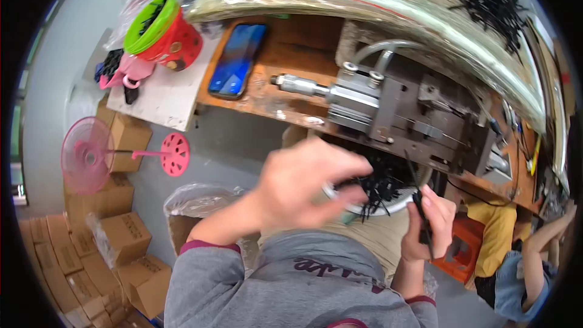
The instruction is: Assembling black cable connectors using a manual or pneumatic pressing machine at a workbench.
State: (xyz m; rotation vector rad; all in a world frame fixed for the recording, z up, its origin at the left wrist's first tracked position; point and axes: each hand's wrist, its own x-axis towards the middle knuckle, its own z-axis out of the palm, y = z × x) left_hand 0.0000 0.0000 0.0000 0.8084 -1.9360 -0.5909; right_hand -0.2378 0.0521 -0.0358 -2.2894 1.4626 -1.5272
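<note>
Motion blurs my left hand (306,183), which hovers in front of the bench edge, left of a pile of thin black strips (385,185). Its fingers look apart around a gap, and I make out nothing held; a ring shows on one finger. My right hand (432,222) is closed round a few thin black strips (420,209) that stick out above and below the fingers. The pile lies in a pale round container (388,209) over my lap, partly covered by my left hand. Beyond it, a metal machine with a silver cylinder (354,104) sits on the bench.
On the wooden bench (291,40) lies a phone (238,61). A red and green bucket (164,33) stands on a white board. Below are a pink fan (90,157) and cardboard boxes (124,237). At right are an orange stool (458,246) and another person's arm (543,240).
</note>
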